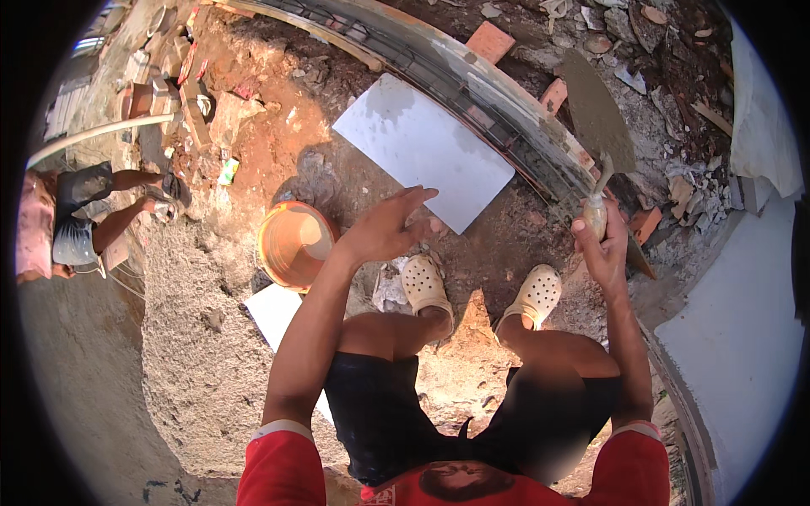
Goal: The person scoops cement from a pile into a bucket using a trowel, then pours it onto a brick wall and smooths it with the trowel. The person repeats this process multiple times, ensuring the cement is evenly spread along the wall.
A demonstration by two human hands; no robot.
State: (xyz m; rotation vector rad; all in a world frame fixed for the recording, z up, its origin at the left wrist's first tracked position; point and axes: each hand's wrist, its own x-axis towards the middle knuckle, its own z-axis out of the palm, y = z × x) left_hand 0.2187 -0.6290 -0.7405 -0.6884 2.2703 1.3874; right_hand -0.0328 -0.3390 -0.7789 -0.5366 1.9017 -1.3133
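Observation:
My right hand (604, 244) is wrapped round the handle of a trowel (597, 110), whose long grey blade points away from me. The blade looks coated with wet mortar and hangs over the far side of a board-edged trench (472, 97). My left hand (388, 226) hovers over the ground in front of my left foot, fingers stretched out, holding nothing. Just beyond its fingertips lies a white board (422, 143) with grey wet patches at its far corner. An orange bucket (287, 270) stands left of my left forearm; its inside shows pale residue.
Metal bars run inside the trench. Red bricks (490, 41) lean on its far board. Rubble (616, 42) covers the ground beyond. A white wall (742, 337) rises at my right. Another person (76, 211) is at the far left, near a pale pole (101, 137).

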